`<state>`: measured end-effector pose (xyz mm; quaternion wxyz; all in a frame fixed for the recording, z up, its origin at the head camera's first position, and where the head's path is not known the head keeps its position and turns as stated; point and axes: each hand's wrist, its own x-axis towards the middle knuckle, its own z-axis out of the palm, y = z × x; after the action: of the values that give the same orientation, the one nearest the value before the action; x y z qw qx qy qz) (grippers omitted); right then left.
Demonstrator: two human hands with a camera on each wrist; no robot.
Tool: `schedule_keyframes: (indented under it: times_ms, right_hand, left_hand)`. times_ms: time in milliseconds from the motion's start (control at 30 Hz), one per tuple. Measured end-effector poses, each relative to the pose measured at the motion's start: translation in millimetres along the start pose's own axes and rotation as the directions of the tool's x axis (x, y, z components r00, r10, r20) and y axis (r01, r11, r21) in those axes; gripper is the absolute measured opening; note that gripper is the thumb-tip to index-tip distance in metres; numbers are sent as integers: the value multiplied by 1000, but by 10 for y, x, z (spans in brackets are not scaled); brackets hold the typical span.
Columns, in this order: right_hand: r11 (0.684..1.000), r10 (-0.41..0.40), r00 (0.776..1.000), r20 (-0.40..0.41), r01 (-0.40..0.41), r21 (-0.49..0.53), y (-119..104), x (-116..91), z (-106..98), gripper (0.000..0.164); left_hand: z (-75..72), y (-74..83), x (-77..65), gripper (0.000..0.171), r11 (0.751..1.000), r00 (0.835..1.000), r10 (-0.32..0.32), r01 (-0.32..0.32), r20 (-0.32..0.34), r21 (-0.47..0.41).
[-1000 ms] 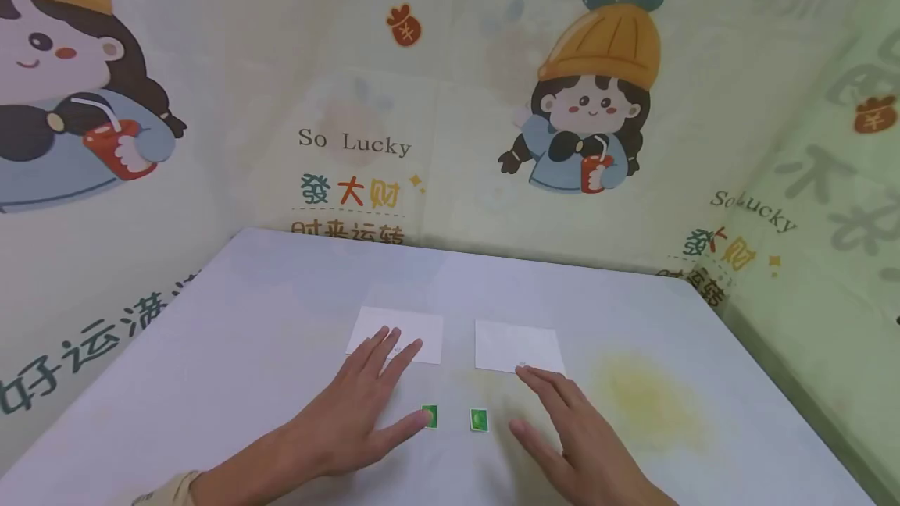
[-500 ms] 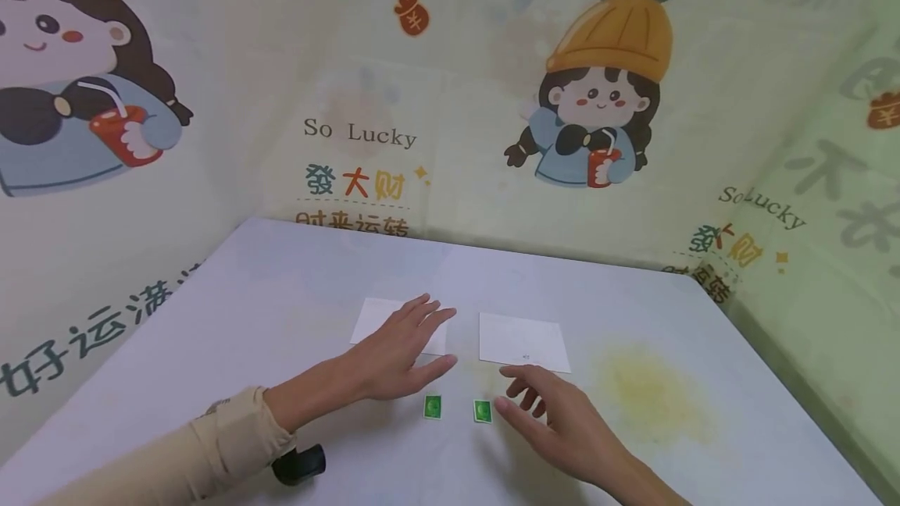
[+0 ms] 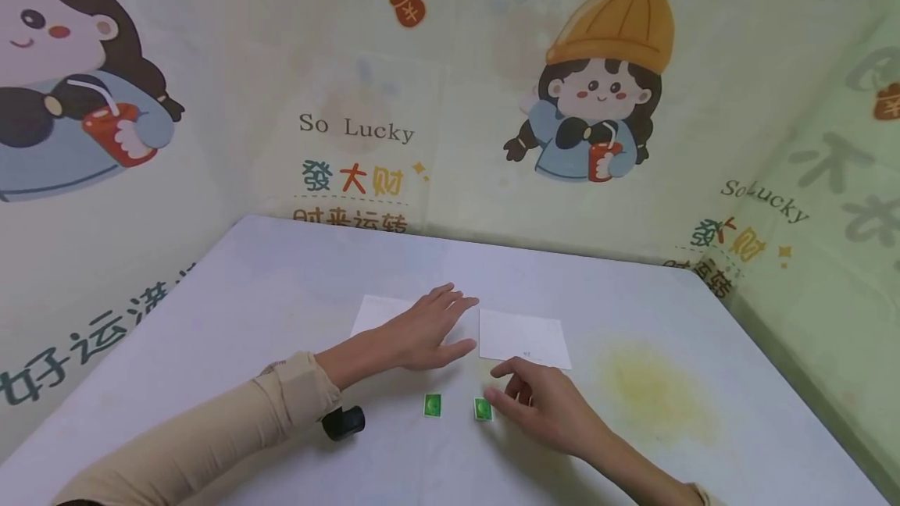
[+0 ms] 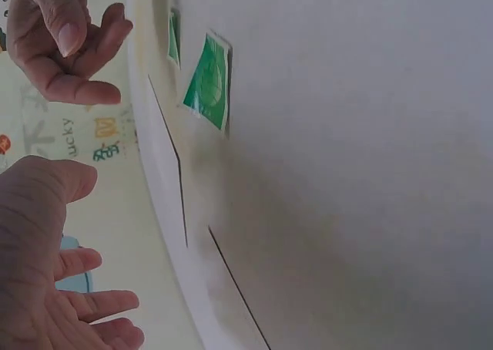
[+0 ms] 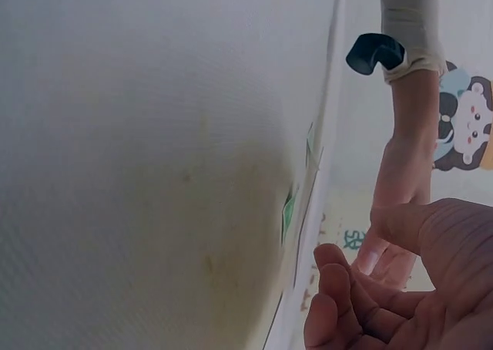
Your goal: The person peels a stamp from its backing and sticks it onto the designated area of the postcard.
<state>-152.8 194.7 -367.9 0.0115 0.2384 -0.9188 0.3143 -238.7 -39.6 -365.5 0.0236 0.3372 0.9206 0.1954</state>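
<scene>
Two small green stamp-like pieces with white borders lie on the table, a left one (image 3: 432, 405) and a right one (image 3: 483, 410). Behind them are two white paper rectangles, the left paper (image 3: 376, 314) partly hidden by my left hand (image 3: 436, 332) and the right paper (image 3: 523, 338) showing a tiny mark at its near edge. The left hand has its fingers extended over the inner side of the left paper. My right hand (image 3: 548, 406), fingers loosely bent, has its thumb tip overlapping the right stamp in the head view. In the left wrist view that hand (image 4: 65, 45) shows nothing between thumb and fingers.
A white table (image 3: 281, 279) is backed by a printed cloth (image 3: 464, 139) with cartoon figures and lettering. A black device (image 3: 344, 423) hangs under the left wrist. A pale yellow stain (image 3: 647, 389) marks the table's right side.
My left hand has moved right and away from me, off the left stamp it overlapped, toward the gap between the papers. The right hand has shifted left to the right stamp, its fingers bending.
</scene>
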Motion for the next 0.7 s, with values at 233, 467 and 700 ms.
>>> schedule_keyframes:
  times_ms: [233, 467, 700]
  right_hand:
    - [993, 57, 995, 78, -65, 95, 52, 52, -8, 24]
    - [981, 102, 986, 134, -122, 148, 152, 74, 16, 22]
    - [981, 98, 985, 143, -120, 153, 196, 110, 62, 23]
  left_hand:
    - [107, -62, 219, 68, 999, 998, 0, -3, 57, 51]
    - [224, -44, 404, 64, 994, 991, 35, -48, 127, 101]
    - [288, -23, 534, 63, 989, 988, -5, -18, 153, 149]
